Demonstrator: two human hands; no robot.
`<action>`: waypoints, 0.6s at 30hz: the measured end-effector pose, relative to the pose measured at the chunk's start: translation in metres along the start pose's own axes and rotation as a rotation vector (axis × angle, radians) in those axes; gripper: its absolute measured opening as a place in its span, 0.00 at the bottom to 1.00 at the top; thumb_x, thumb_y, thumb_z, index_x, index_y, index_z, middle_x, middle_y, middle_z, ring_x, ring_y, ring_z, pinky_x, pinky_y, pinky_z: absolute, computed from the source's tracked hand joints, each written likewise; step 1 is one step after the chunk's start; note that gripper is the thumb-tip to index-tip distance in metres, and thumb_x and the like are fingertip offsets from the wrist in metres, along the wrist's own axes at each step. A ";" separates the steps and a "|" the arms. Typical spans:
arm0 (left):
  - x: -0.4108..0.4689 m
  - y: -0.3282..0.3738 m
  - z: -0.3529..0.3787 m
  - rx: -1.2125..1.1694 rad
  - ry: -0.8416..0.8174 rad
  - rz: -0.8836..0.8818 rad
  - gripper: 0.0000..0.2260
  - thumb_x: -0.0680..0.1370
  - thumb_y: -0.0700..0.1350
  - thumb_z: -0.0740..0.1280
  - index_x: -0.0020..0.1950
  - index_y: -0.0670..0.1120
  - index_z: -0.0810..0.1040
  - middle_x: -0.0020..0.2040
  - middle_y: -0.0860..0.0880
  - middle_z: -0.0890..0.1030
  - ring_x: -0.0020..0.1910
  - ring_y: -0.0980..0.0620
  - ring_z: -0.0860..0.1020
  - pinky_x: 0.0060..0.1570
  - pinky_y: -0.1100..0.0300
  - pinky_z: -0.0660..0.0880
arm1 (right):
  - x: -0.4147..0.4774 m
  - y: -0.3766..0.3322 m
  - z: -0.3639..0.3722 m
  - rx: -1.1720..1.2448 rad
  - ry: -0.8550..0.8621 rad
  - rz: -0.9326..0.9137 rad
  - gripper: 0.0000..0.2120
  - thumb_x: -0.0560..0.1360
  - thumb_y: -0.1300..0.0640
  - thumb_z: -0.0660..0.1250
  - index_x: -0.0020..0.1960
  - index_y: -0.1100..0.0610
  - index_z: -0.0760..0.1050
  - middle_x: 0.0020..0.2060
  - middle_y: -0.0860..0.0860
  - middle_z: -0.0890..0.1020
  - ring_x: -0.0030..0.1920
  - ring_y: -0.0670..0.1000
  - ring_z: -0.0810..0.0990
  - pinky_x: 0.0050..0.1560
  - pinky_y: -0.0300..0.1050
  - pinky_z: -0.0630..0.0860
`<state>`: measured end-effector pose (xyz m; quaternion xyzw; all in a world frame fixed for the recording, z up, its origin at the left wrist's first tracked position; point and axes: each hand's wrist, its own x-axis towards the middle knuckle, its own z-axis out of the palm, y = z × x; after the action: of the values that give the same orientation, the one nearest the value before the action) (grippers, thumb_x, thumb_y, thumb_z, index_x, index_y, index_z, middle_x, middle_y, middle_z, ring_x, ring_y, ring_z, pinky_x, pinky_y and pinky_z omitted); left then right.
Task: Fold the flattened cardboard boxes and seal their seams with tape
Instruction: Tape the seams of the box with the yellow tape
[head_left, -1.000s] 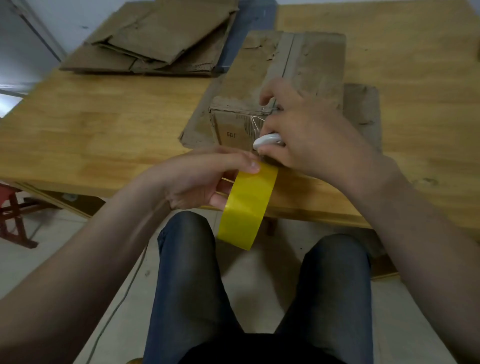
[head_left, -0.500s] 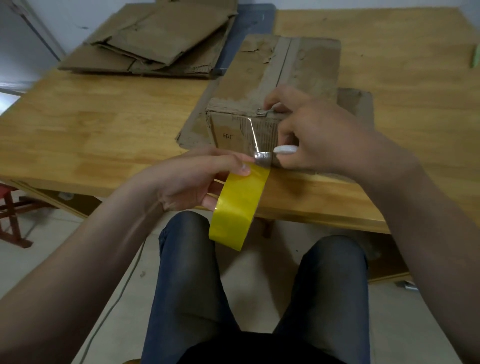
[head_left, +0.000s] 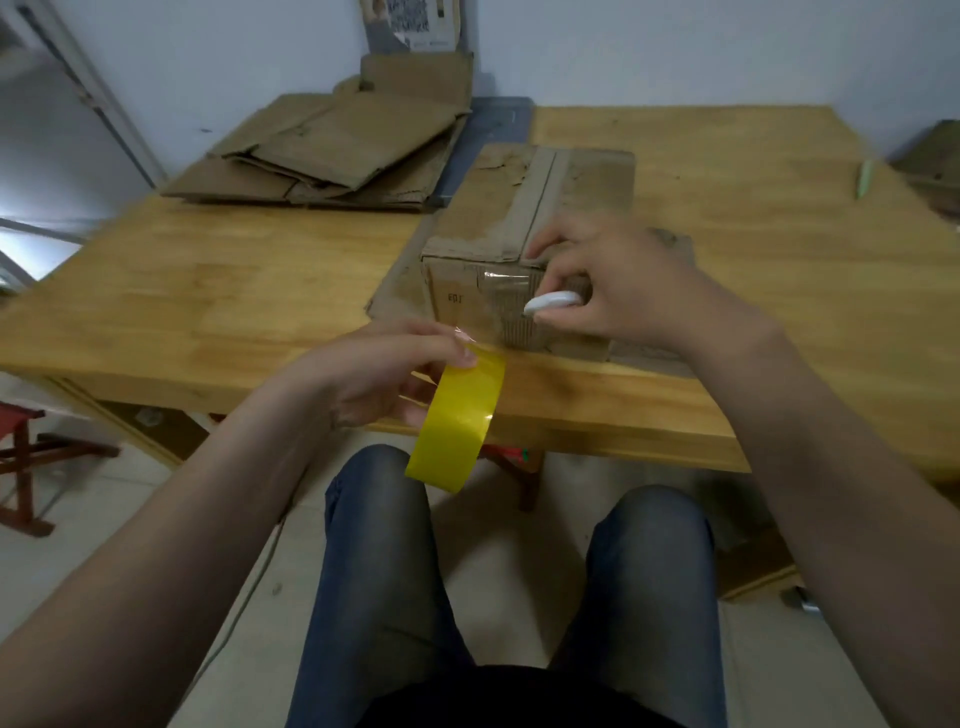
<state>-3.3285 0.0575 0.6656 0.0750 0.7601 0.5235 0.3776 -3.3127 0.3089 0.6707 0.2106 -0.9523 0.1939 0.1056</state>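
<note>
Dim, soft indoor light; bright glare at far left; faint sheen on tape roll (head_left: 460, 415); soft shadow under table (head_left: 234, 291); edges bowed toward corners; slight blur.

Blocked at far left by cardboard stack (head_left: 332, 156), mid-table by box (head_left: 498, 218); passable over bare table (head_left: 208, 301) on both sides of box.

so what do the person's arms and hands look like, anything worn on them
No sleeves are in view on either arm. The left hand and right hand are bare: no gloves, and no rings, watch or wristbands show.
</note>
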 end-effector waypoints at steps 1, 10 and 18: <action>-0.002 0.000 0.000 0.004 0.017 0.007 0.15 0.80 0.43 0.69 0.67 0.47 0.77 0.54 0.41 0.76 0.45 0.47 0.80 0.32 0.60 0.79 | -0.007 -0.001 -0.003 -0.012 0.047 0.003 0.04 0.74 0.53 0.76 0.44 0.53 0.85 0.60 0.49 0.79 0.61 0.51 0.76 0.56 0.42 0.66; -0.011 0.008 0.006 0.170 0.207 0.080 0.22 0.78 0.43 0.72 0.72 0.48 0.73 0.58 0.41 0.80 0.54 0.41 0.83 0.44 0.50 0.80 | -0.083 0.029 -0.026 -0.301 0.112 0.416 0.06 0.76 0.46 0.73 0.49 0.48 0.84 0.62 0.47 0.75 0.62 0.56 0.71 0.48 0.53 0.74; -0.008 0.007 0.007 0.315 0.387 0.115 0.23 0.75 0.43 0.75 0.69 0.51 0.75 0.53 0.43 0.81 0.45 0.45 0.82 0.29 0.56 0.78 | -0.094 0.048 -0.012 -0.394 0.022 0.639 0.10 0.80 0.57 0.69 0.58 0.47 0.83 0.67 0.50 0.75 0.64 0.61 0.69 0.55 0.59 0.77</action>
<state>-3.3205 0.0621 0.6746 0.0743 0.8849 0.4239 0.1781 -3.2493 0.3875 0.6392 -0.1235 -0.9879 0.0324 0.0886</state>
